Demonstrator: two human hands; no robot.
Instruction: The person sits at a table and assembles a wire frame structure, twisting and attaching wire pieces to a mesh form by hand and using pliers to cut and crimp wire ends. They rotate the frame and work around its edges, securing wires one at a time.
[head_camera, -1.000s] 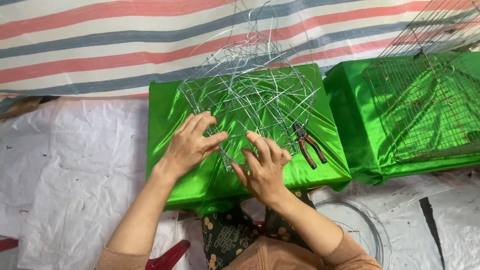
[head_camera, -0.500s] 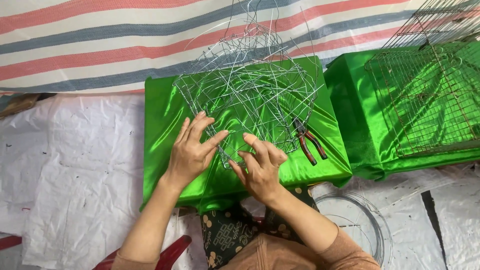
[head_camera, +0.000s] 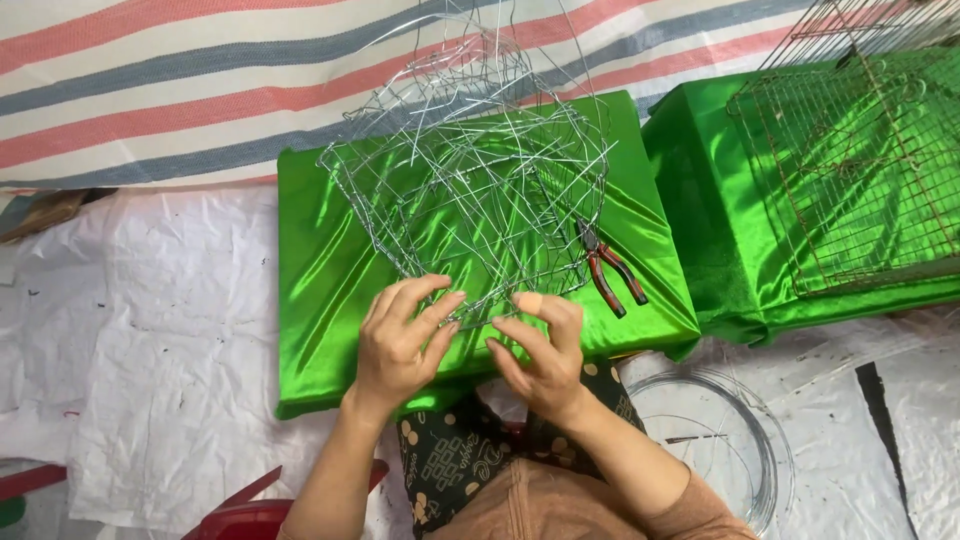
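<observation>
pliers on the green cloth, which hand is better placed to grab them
Right. The right hand sits just beside the pliers; the left hand is further off, across the wire frame.

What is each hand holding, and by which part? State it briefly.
Both the left hand and the right hand pinch the silver wire frame at its near bottom edge, fingertips on the wires there.

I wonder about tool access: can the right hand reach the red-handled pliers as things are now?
Probably yes. The pliers lie in the open on the green cushion, just beyond the right hand. Only the wire frame beside them might snag.
</observation>
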